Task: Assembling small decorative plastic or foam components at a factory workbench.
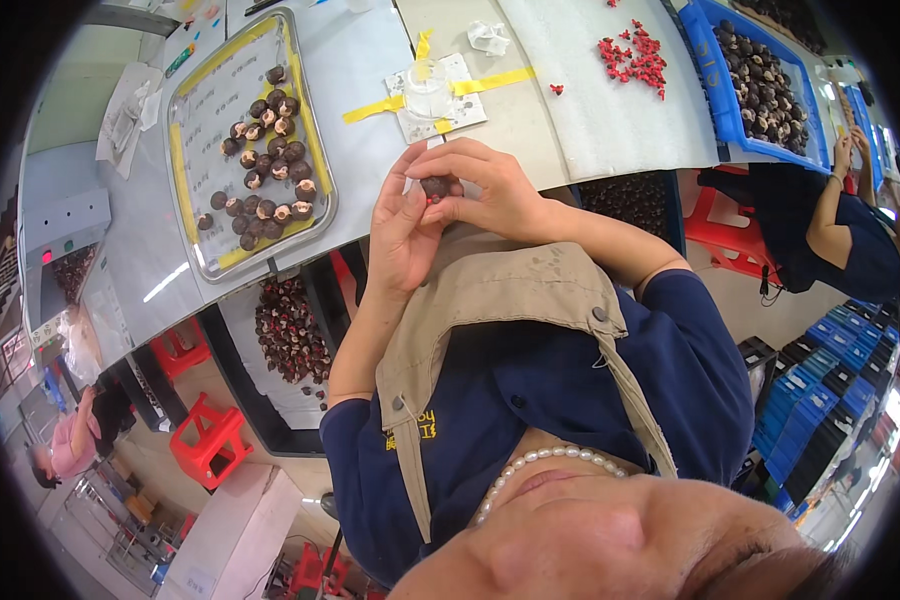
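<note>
Both hands meet over the table's near edge around a small dark brown round piece [436,187], which has a bit of red at its lower side. My left hand [402,232] holds it from the left, thumb pressed up against it. From the other side, my right hand [495,190] curls its fingers and thumb round the same piece. The fingers cover much of it, so its exact kind cannot be made out. Just beyond the hands, a clear round dish [430,92] sits on a white square pad [467,108] fixed with yellow tape.
A metal tray [192,215] of dark round pieces with pale patches stands at left. Small red parts [635,62] lie at far right, near a blue crate [708,75] of brown pieces. Below the table, a dark bin [260,410] holds more pieces. A co-worker [855,235] sits at right.
</note>
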Demonstrator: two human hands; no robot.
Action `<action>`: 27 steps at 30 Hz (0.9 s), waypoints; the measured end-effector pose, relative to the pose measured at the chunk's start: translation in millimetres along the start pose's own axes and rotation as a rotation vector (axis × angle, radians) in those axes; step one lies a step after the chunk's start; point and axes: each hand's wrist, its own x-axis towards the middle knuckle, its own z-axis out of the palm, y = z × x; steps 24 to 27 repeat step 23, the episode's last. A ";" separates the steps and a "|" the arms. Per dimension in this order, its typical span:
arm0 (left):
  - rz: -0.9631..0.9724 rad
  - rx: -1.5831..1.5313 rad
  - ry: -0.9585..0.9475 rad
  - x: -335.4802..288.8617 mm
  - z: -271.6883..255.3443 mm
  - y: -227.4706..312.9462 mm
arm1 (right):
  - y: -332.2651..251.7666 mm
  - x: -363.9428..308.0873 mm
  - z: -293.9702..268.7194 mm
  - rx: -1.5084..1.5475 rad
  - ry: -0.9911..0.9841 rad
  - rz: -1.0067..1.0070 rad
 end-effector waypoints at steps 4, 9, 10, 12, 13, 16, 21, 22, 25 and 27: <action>0.010 0.057 -0.007 0.4 0.3 0.8 | -4.5 0.8 -1.5 0.047 -0.023 0.078; 0.023 0.088 0.028 0.3 3.8 0.3 | 3.6 -5.5 0.2 0.094 -0.055 0.089; 0.025 0.096 0.004 0.1 3.3 0.5 | 4.3 -6.4 1.1 0.092 -0.050 0.069; 0.030 0.100 0.007 -0.6 4.5 1.6 | 4.6 -7.3 4.2 0.118 -0.025 0.051; 0.036 0.105 0.009 -1.0 5.6 2.4 | 4.5 -7.4 5.2 0.143 0.000 0.031; 0.040 0.096 0.023 -1.3 11.5 4.1 | 4.1 -7.1 4.7 0.157 -0.002 0.021; 0.044 0.091 0.020 -0.7 10.0 3.2 | 2.8 -6.4 4.0 0.154 -0.015 0.029; 0.040 0.090 0.025 -0.4 10.3 3.1 | 3.3 -6.4 3.9 0.163 -0.011 0.031; 0.041 0.089 0.024 -0.2 10.3 3.2 | 3.3 -6.3 3.5 0.157 -0.017 0.035; 0.041 0.089 0.024 -0.2 10.3 3.2 | 3.3 -6.3 3.5 0.157 -0.017 0.035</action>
